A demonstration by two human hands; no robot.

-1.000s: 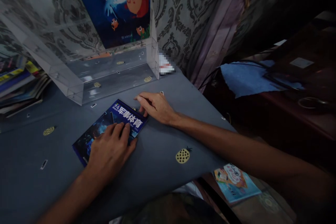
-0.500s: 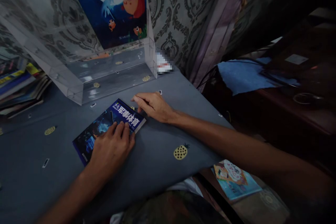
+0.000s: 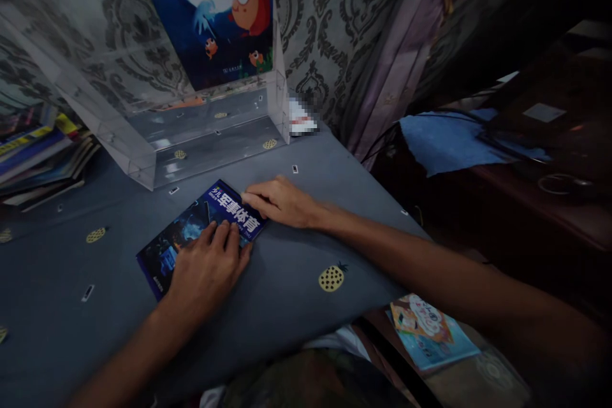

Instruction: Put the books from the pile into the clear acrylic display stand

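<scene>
Book: thin dark blue paperback with white lettering (image 3: 201, 236), flat on the grey pineapple-print desk (image 3: 287, 293), just before the clear acrylic stand (image 3: 210, 140).
Left grip (image 3: 205, 271): released, palm and fingers pressed flat on the cover.
Right grip (image 3: 280, 203): loose, fingertips touching the book's far corner.
Left edge: stacked books (image 3: 38, 153).

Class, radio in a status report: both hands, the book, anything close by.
Left hand flat on dark blue book. Right hand touching its top corner. Book lies flat on table. Clear plastic stand just behind.
</scene>
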